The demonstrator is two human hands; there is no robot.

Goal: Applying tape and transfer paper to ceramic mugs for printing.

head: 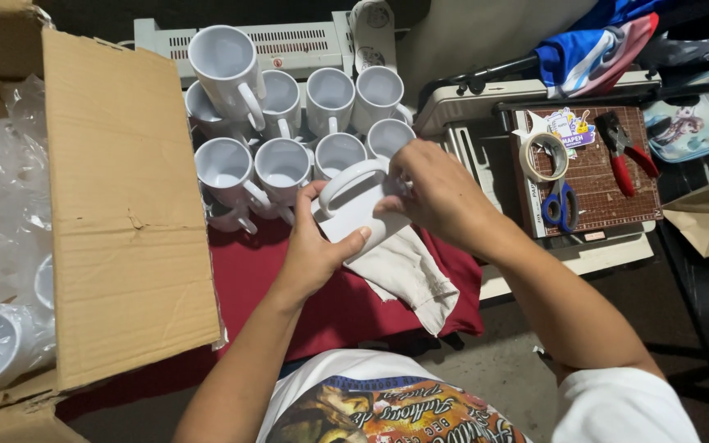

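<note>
- Left hand (315, 246) gripped a white mug (353, 209) from below, thumb pressed across its side, fingers curled behind it.
- Right hand (436, 193) was closed over the mug's upper end at about 2 o'clock from the left hand, fingertips pinched on the rim.
- The mug lay tilted on its side between both hands, handle facing up, held above the counter rather than resting on it.
- A pale cloth (408, 275) hung beneath the mug, trailing toward 5 o'clock over a red cloth (248, 271) that covered the counter.
- A cluster of white mugs (285, 123) stood at 11 to 12 o'clock from the held mug, mouths up, packed closely; one mug was stacked tilted on top at the cluster's far left.
- An open cardboard box (125, 213) sat at 9 o'clock, its flap raised; clear plastic wrap (2, 189) and further mugs were visible inside.
- A cutting mat (609, 184) lay at 3 o'clock, well apart from the hands. On it: blue-handled scissors (561, 205), a tape roll (543, 156) and red-handled pliers (627, 152).
- A white machine with vent slots (289, 41) stood at 12 o'clock behind the cluster.
- Folded blue, white and red fabric (592, 49) lay at 1 o'clock, beyond the mat.
</note>
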